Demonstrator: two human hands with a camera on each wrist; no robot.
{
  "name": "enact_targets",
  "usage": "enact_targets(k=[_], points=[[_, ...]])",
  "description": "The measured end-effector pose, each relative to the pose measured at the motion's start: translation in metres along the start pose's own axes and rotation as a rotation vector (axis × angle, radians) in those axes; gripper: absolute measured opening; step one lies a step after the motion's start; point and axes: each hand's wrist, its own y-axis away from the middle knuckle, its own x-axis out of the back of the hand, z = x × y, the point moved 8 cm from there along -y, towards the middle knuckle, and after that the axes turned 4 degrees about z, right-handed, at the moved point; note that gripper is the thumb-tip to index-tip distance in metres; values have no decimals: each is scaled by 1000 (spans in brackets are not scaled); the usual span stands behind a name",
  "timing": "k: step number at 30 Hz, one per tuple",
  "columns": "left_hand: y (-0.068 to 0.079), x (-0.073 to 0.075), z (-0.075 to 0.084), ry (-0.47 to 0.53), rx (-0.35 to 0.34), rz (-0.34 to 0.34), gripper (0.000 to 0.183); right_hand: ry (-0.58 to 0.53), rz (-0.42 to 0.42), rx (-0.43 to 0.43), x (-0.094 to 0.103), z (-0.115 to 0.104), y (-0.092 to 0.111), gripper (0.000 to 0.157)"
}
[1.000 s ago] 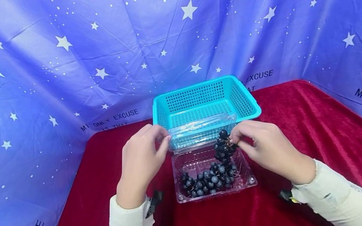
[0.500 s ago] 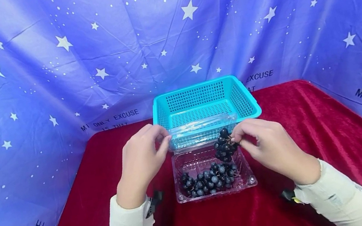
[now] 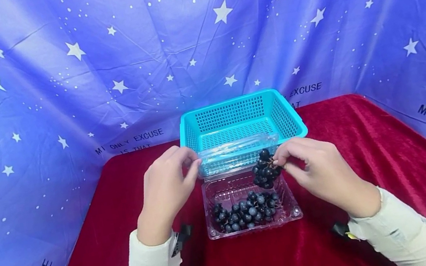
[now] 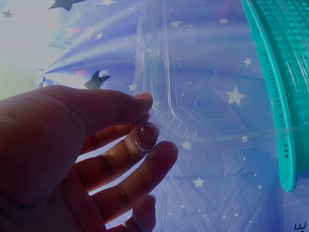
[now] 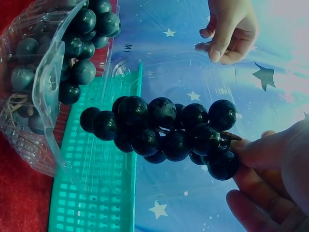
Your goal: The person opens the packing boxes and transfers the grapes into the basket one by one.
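My left hand pinches the corner of a clear plastic lid, which stands raised at the back of its clamshell box. Between thumb and fingertips of my right hand is the stem of a small bunch of dark grapes. That bunch hangs over the right part of the box, in front of the lid. More dark grapes lie inside the box toward its near side. The right wrist view shows the held bunch apart from the grapes in the box.
Behind the lid stands a turquoise plastic basket with perforated walls, partly seen through the clear plastic. Dark red velvet cloth covers the table. A blue curtain with white stars hangs around the back and sides.
My right hand has shifted slightly to the right, and the hanging bunch has risen a little with it. The left hand, lid and box have stayed in place.
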Motion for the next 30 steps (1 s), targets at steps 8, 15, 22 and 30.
enact_targets(k=[8, 15, 22, 30], points=[[0, 2, 0, 7, 0, 15, 4, -8, 33, 16, 6, -1, -1, 24], [0, 1, -1, 9, 6, 15, 4, -19, 71, 28, 12, -2, -3, 26], [0, 1, -1, 6, 6, 16, 4, -20, 119, 46, 18, -3, -4, 31], [0, 1, -1, 6, 8, 16, 4, -17, 149, 29, 25, -2, -6, 30]])
